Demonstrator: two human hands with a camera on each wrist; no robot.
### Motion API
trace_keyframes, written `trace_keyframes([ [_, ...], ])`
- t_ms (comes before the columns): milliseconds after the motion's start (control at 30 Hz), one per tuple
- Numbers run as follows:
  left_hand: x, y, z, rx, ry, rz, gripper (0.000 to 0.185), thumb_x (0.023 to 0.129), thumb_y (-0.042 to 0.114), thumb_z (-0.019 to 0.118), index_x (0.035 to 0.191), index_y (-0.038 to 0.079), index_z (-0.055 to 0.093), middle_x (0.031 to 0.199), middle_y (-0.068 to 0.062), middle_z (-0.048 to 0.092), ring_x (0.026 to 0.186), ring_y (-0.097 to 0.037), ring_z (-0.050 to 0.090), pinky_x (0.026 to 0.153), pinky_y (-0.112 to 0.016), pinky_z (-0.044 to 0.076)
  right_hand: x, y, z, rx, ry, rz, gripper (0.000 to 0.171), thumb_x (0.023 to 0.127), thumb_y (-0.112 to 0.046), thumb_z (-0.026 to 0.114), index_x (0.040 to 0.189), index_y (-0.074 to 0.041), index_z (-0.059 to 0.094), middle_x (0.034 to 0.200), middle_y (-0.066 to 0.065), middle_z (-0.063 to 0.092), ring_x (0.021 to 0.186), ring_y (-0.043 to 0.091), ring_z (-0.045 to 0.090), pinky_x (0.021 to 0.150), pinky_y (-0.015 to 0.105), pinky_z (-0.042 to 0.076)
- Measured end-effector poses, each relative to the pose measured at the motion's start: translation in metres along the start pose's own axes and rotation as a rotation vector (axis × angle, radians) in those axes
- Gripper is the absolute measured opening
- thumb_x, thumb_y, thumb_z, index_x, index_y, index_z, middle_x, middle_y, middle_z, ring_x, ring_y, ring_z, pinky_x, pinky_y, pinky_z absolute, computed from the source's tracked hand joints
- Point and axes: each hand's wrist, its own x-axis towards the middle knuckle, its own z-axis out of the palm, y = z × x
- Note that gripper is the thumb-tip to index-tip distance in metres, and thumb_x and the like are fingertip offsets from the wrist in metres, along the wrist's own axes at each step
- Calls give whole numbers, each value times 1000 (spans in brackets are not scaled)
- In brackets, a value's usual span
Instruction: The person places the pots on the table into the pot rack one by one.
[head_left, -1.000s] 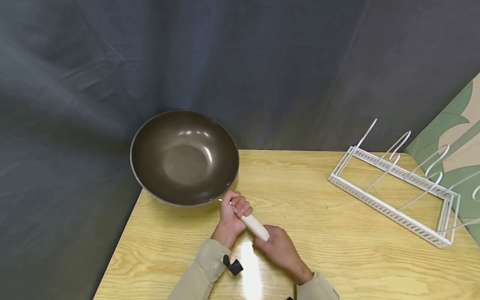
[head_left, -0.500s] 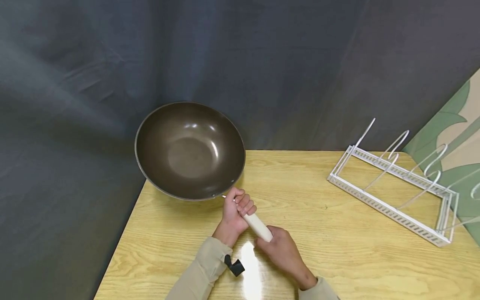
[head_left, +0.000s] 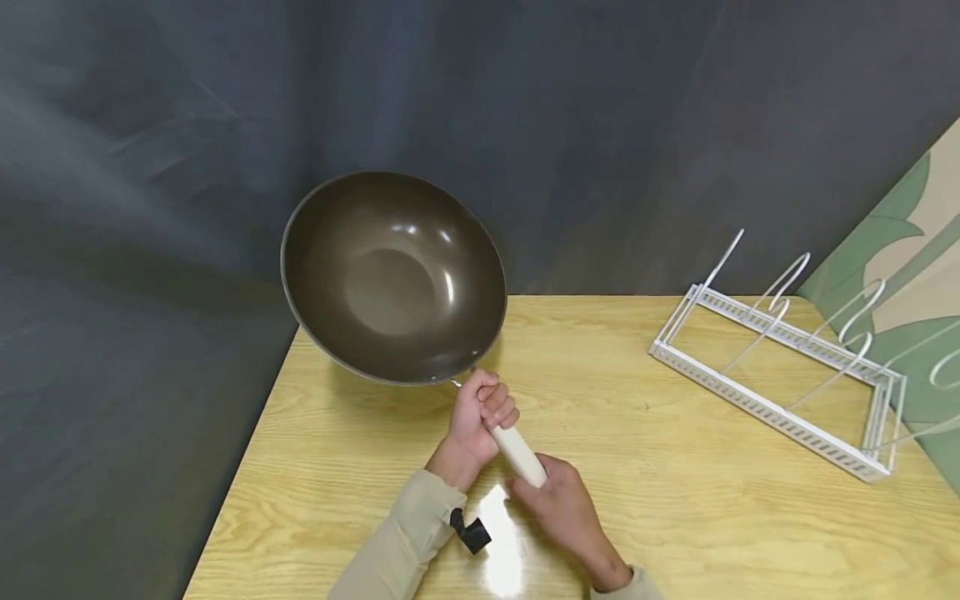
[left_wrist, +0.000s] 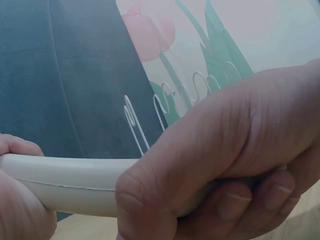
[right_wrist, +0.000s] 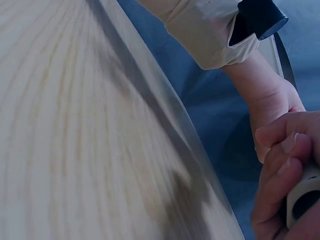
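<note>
A dark brown wok (head_left: 393,283) with a cream handle (head_left: 519,457) is held over the table's left part, its inside facing the head camera. My left hand (head_left: 480,417) grips the handle close to the pan, fingers wrapped round it. Lower down, my right hand (head_left: 561,508) holds the handle's end. In the left wrist view the pale handle (left_wrist: 85,185) runs between both hands, the left hand (left_wrist: 215,160) curled over it. The right wrist view shows curled fingers of the right hand (right_wrist: 285,170) about the handle's end (right_wrist: 305,192).
A white wire rack (head_left: 765,383) with upright loops stands at the right of the wooden table (head_left: 600,383). Dark cloth (head_left: 585,150) hangs behind and to the left. A leaf-patterned panel (head_left: 915,275) borders the right side.
The wok has risen in the head view and shifted somewhat right, tilting further toward the camera. Both hands have kept their hold on the handle. The rack appears slightly shifted as the view moves.
</note>
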Motion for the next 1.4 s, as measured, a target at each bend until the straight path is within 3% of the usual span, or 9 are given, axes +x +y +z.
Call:
trace_keyframes([
  [267, 5, -2, 12, 33, -23, -23, 45, 95, 10, 30, 53, 25, 36, 41, 13, 36, 34, 0, 34, 41, -16, 27, -4, -4, -5, 45, 23, 15, 18, 85, -12, 79, 77, -6, 63, 59, -2, 50, 46, 8, 41, 41, 22, 34],
  [633, 12, -10, 25, 108, -55, -71, 43, 94, 11, 32, 54, 26, 35, 42, 13, 36, 34, 1, 34, 42, -16, 28, -10, -5, -11, 270, 25, 135, 19, 86, -9, 77, 82, 0, 60, 54, 1, 46, 41, 9, 40, 37, 21, 33],
  [1067, 13, -13, 38, 186, -30, -66, 39, 94, 10, 35, 58, 25, 34, 44, 14, 36, 35, 1, 35, 42, -16, 27, -13, -5, -9, 352, 43, 124, 22, 84, -7, 77, 77, -1, 57, 53, 3, 47, 40, 10, 40, 37, 21, 34],
  [1400, 20, -21, 53, 270, -39, -106, 38, 94, 11, 41, 59, 25, 33, 45, 13, 34, 36, 1, 34, 42, -16, 28, -17, -3, -11, 425, 100, 137, 16, 84, -3, 73, 79, -2, 57, 54, 2, 45, 42, 9, 39, 37, 21, 34],
])
